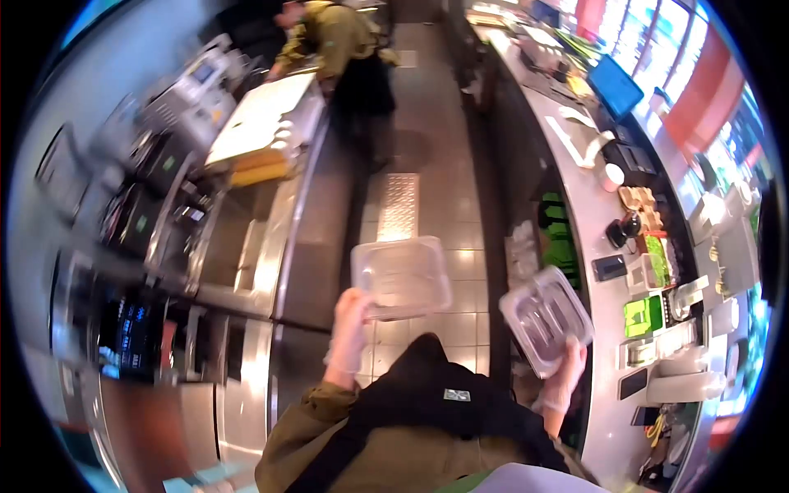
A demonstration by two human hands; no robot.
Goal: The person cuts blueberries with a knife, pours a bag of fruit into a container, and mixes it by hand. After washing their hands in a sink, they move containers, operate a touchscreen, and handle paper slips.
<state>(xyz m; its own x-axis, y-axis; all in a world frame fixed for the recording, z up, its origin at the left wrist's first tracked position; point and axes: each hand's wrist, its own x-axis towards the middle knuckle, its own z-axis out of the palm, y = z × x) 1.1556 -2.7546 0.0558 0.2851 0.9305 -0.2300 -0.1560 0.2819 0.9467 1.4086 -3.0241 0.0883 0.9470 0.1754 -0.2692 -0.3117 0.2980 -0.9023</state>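
Holding a clear rectangular plastic container (403, 278) in the left grip (349, 329), clamped at its near left corner, up above the tiled floor (467, 283). Got a ridged clear plastic tray (546, 320) in the right grip (567, 374), clenched on its near right edge and angled, close to the edge of the table (604, 366) on the right. Keeping the two well apart, so no contact between them.

Over on that table, can see a paper cup (611, 177) near a cardboard cup carrier (641, 207), plus a dark phone (609, 267) lying flat and a green box (643, 316) nearer. Also spotting a blue-lit screen (615, 86) toward the far end, and green items (555, 226) down below the tabletop, too blurry to identify.

Looking left, running into a steel counter (275, 238) with a big white board (263, 119) on it, and a co-worker (341, 49) bent over near its far end.
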